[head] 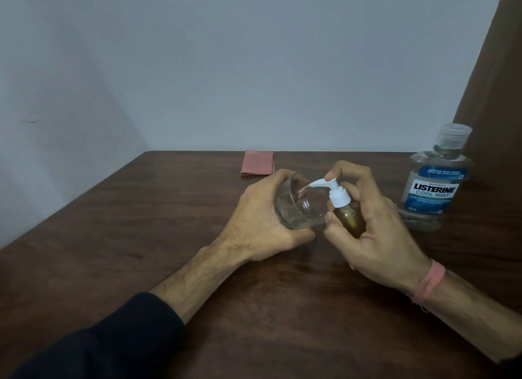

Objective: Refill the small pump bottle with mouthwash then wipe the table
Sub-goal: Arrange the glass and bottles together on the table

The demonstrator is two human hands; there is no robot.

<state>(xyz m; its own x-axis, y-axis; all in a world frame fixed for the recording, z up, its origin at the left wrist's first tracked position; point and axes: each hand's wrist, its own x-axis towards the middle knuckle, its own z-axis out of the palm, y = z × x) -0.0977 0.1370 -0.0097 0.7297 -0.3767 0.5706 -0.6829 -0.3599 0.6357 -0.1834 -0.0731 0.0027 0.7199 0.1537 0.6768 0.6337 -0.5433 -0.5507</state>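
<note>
This looks like a plain room in a home, not a workplace. A dark brown wooden table (118, 237) is pushed into the corner of bare pale grey-blue painted walls (226, 68). Household things sit on it: a clear plastic Listerine mouthwash bottle (435, 186) and a folded pink cloth (257, 163). A brown curtain (491, 90) hangs at the right.

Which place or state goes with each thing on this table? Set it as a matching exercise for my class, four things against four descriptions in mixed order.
Things:
1. pump bottle
2. glass
3. mouthwash bottle
4. pink cloth

Descriptions:
A. folded, at the table's far edge
B. tilted, in the left hand
C. standing capped at the right
D. in the right hand, nozzle aimed into the glass

Pairs: 1-D, 2-B, 3-C, 4-A
</note>
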